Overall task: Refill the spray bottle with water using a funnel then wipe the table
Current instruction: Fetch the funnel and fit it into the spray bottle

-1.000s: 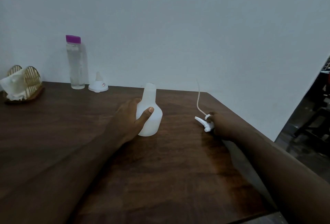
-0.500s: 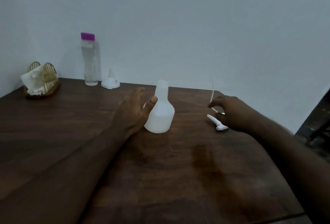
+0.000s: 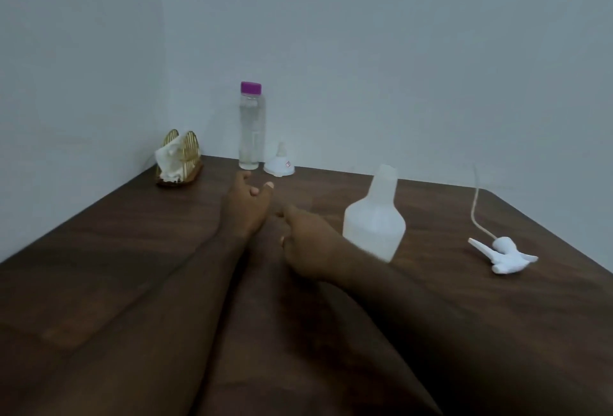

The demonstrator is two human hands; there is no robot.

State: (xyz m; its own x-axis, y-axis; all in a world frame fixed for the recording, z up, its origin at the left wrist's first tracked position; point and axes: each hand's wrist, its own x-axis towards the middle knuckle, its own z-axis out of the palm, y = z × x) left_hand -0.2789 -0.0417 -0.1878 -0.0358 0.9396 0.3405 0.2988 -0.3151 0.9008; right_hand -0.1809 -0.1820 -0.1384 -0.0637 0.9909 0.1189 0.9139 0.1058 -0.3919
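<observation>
Spray bottle (image 3: 374, 219) uncapped, trigger head (image 3: 504, 254) lying right. Left hand (image 3: 245, 206), right hand (image 3: 311, 246) loosely curled, empty. Funnel (image 3: 279, 163), water bottle (image 3: 252, 126) beyond left fingertips, untouched; filling, wiping left.

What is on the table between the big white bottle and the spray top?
Nothing: in the head view, only bare table lies between the spray bottle and the spray head.

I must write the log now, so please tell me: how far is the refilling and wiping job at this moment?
Done: the spray head is off and lies on the table, apart from the open spray bottle. In hand: nothing; the left hand and right hand are empty, the left nearer the funnel. Left: set the funnel, pour from the purple-capped water bottle, refit the head, wipe.
</observation>
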